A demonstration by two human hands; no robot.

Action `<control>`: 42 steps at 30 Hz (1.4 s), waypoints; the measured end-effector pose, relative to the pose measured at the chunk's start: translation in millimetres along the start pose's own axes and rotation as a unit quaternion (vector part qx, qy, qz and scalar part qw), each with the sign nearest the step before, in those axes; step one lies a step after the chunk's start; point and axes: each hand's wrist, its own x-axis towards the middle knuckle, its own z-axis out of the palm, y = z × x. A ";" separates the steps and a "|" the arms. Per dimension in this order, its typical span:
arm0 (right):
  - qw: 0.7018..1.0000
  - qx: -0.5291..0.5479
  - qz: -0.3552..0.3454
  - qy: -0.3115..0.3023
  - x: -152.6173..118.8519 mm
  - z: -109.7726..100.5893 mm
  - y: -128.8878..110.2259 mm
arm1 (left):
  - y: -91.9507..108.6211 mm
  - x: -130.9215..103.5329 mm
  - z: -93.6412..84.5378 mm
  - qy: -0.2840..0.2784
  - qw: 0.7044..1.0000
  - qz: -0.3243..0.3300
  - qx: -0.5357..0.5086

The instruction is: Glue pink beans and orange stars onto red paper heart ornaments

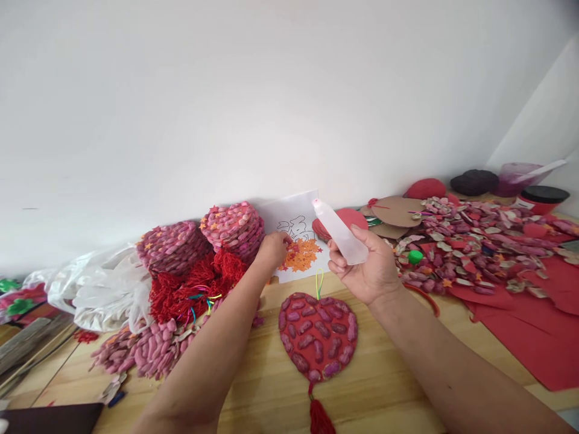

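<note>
My right hand is wrapped round a translucent white squeeze bottle, tilted with its pink-tipped nozzle up and to the left. My left hand reaches to the left edge of a pile of orange and red paper stars on a white sheet; its fingertips are partly hidden, so what they hold, if anything, cannot be made out. Between my forearms lies a red heart covered with dyed peanuts, with a yellow-green loop on top and a red tassel below.
Stacked peanut-covered pieces, red tassels and a white plastic bag are at the left. At the right are loose peanuts, red paper, cardboard discs and a black-lidded jar. A wall stands behind.
</note>
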 end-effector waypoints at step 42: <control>1.000 -0.001 -0.003 -0.006 -1.4 -0.1 1.5 | 7.4 6.5 -0.9 0.014 1.000 -0.011 -0.009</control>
